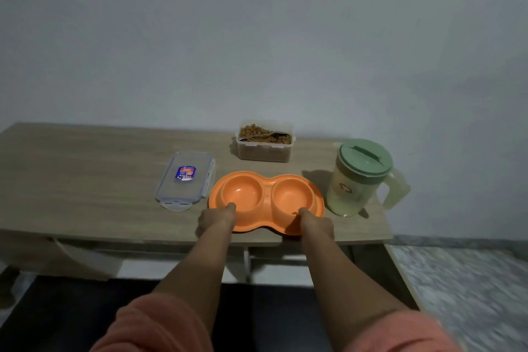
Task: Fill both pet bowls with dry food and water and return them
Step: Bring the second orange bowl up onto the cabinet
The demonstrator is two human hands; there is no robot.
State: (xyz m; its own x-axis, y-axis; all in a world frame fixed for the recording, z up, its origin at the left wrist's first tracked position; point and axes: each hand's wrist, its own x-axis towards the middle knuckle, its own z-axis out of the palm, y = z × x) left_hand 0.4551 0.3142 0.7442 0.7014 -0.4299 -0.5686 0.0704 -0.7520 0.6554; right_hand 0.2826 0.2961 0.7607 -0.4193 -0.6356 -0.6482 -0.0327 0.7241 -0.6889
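Orange double bowl (266, 203) on table (85, 194) at near edge, both wells empty
Left hand (218, 218) and right hand (315, 224) clamped on near rim, thumbs over lip
Risk: dish partly overhangs edge; pull toward body could tip it off
Risk: pitcher (361, 177) just beside right end, sideways shove could knock it
Open kibble container (264, 141) behind with spoon (261, 135) in it, lid (185, 180) left; careless scooping scatters kibble

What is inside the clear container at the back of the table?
The clear container holds brown dry food with a metal spoon lying on top. The spoon's bowl is partly buried; anything beneath the food is hidden.
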